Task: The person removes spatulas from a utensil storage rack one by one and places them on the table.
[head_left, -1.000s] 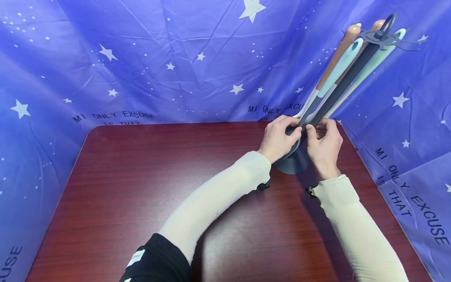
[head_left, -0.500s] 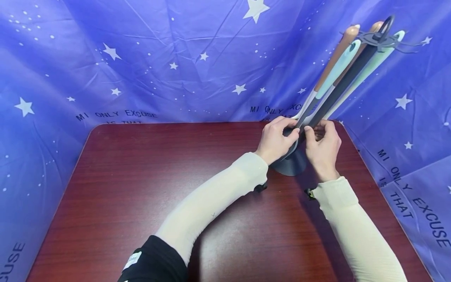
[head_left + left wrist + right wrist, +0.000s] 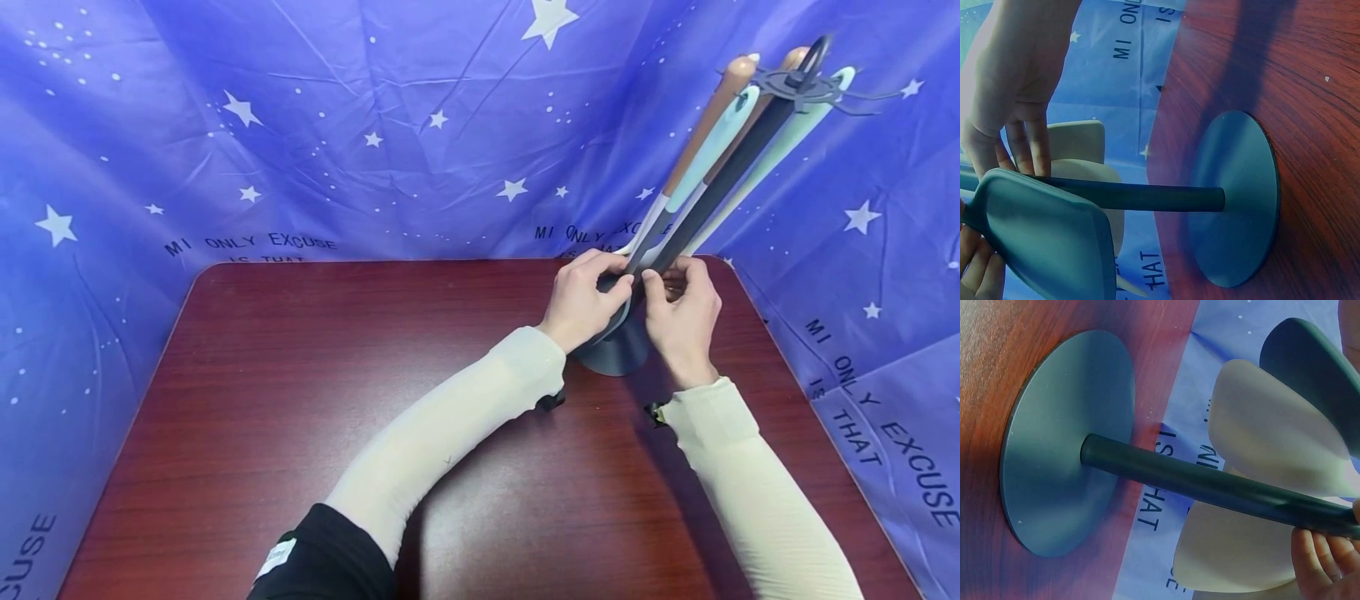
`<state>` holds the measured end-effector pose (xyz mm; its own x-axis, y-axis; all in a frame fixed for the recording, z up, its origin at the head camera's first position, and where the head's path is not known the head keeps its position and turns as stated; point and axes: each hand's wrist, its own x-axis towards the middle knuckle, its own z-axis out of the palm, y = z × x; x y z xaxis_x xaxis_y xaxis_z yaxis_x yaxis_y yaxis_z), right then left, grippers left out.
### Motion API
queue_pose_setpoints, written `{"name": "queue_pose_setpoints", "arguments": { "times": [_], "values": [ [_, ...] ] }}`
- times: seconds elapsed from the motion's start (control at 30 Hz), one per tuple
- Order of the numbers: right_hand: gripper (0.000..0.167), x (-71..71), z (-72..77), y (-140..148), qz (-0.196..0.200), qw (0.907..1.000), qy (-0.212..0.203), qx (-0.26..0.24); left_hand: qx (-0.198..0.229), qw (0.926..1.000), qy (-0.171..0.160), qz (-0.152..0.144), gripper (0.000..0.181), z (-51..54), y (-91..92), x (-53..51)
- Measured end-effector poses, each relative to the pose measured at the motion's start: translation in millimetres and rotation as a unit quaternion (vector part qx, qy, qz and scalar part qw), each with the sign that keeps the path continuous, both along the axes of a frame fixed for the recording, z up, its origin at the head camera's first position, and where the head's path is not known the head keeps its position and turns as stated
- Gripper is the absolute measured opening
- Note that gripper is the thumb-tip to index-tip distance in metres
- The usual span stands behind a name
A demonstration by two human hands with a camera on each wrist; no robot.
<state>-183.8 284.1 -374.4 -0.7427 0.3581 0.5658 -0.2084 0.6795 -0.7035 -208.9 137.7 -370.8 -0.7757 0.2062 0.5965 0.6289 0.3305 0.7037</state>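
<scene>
A dark utensil stand (image 3: 750,167) stands on its round base (image 3: 611,357) at the table's right, with several kitchen utensils hung from its top ring (image 3: 801,86). My left hand (image 3: 585,300) pinches the neck of a spatula with a pale mint handle (image 3: 712,150); its broad dark head (image 3: 1054,231) fills the lower part of the left wrist view. My right hand (image 3: 684,312) holds the stand's pole (image 3: 1210,481) from the right, fingertips (image 3: 1307,556) against it. Light-coloured utensil heads (image 3: 1260,425) hang behind the pole. The hands partly hide the utensils' lower ends in the head view.
The dark red wooden table (image 3: 300,375) spreads to the left of the stand. A blue star-printed cloth (image 3: 337,125) surrounds the table at the back and sides. The table's right edge runs close beside the right hand.
The stand and both hands have shifted slightly left and a little nearer in the head view. The grip of each hand looks the same.
</scene>
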Motion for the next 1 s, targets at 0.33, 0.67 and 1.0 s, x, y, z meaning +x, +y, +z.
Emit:
{"name": "queue_pose_setpoints", "arguments": {
  "times": [0.33, 0.67, 1.0],
  "values": [
    [0.025, 1.2, 1.3, -8.1, 0.014, 0.9999, 0.005, 0.002, 0.001, 1.0, -0.004, -0.003, 0.021, -1.7, -6.3, 0.0],
    [0.025, 2.6, 1.6, -15.1, 0.019, 0.9998, 0.002, -0.001, 0.013, 0.9999, 0.007, -0.002, 0.019, -3.5, -13.2, 1.7],
    [0.025, 3.7, 0.7, -20.8, 0.026, 0.9997, 0.001, 0.003, 0.019, 0.9998, 0.005, -0.006, 0.019, -3.9, -20.8, 3.6]
  ]
}}
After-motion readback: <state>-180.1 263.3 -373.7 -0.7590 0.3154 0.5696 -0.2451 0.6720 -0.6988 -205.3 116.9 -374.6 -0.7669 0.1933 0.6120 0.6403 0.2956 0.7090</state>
